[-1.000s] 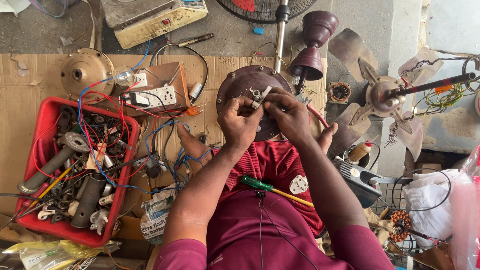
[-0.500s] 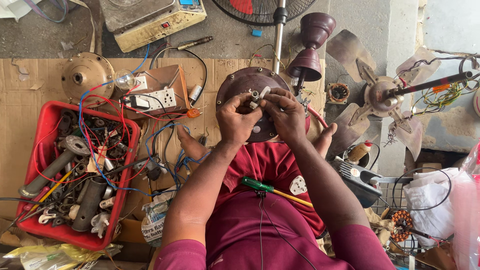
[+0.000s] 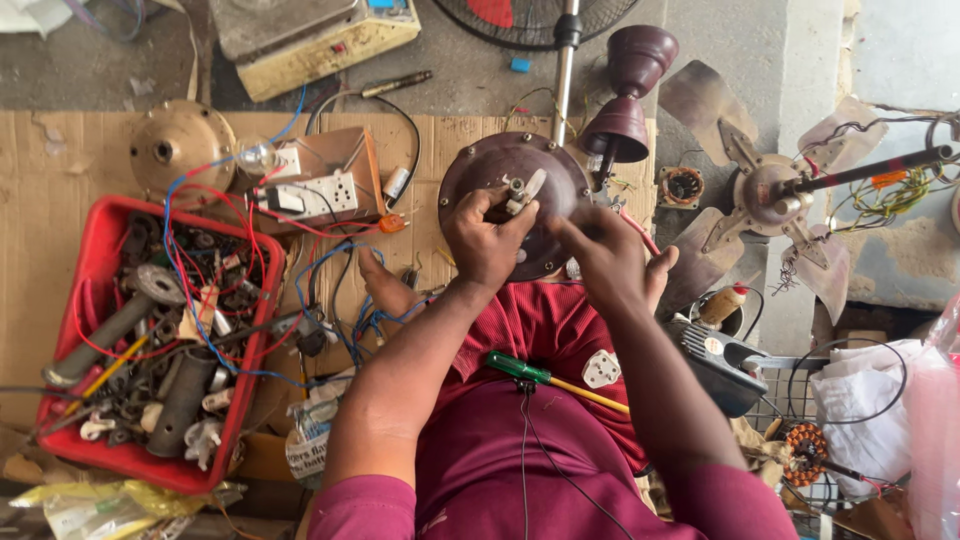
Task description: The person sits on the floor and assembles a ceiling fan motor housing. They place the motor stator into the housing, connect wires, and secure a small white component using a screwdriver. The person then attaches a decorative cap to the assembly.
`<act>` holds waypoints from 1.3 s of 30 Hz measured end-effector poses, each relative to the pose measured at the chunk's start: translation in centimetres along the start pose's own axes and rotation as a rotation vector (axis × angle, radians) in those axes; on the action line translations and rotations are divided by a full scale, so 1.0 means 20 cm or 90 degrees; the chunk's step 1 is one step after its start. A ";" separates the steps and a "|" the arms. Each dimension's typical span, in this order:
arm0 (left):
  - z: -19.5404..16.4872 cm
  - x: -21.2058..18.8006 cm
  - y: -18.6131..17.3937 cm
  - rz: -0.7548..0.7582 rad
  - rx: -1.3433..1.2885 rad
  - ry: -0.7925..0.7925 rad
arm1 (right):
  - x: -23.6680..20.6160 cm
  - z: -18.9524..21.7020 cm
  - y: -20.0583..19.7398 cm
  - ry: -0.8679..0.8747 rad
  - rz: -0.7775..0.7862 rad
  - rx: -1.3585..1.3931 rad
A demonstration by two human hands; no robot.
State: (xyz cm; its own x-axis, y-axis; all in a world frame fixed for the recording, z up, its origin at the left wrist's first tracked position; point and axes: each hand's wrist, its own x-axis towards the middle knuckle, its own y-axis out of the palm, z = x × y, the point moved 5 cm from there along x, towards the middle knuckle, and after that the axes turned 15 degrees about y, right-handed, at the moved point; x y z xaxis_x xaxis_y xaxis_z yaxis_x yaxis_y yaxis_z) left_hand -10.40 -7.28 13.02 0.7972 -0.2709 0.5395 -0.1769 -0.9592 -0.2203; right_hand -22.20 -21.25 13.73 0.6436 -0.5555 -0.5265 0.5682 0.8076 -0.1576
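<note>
At my far left sits a red plastic crate (image 3: 100, 300) full of metal parts and tangled wires, with a white switch-and-socket board (image 3: 305, 195) beyond it. My left hand (image 3: 487, 240) is closed on the near edge of the round dark-brown metal fan motor housing (image 3: 500, 170), which rests on the cardboard in front of my knees. My right hand (image 3: 605, 260), close beside the left, pinches at the housing's right side. A green-handled screwdriver (image 3: 545, 377) lies across my lap.
</note>
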 end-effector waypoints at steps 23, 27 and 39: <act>0.04 0.00 0.01 0.038 -0.057 -0.185 | -0.45 -0.34 -0.54 0.068 0.305 -0.160; 0.02 0.00 0.00 0.022 -0.020 -0.098 | -0.71 -0.24 -1.38 -0.035 0.058 0.103; 0.05 -0.01 0.01 0.055 -0.034 -0.092 | -1.00 -0.92 -1.87 -0.218 -0.261 0.471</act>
State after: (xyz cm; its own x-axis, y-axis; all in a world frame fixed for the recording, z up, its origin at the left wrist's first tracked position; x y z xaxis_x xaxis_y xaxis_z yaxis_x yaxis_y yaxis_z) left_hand -10.02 -7.29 12.06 0.8518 -0.3414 0.3973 -0.2756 -0.9371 -0.2144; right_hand -65.73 -36.78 14.77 0.3685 -0.8950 -0.2514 0.8937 0.2667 0.3608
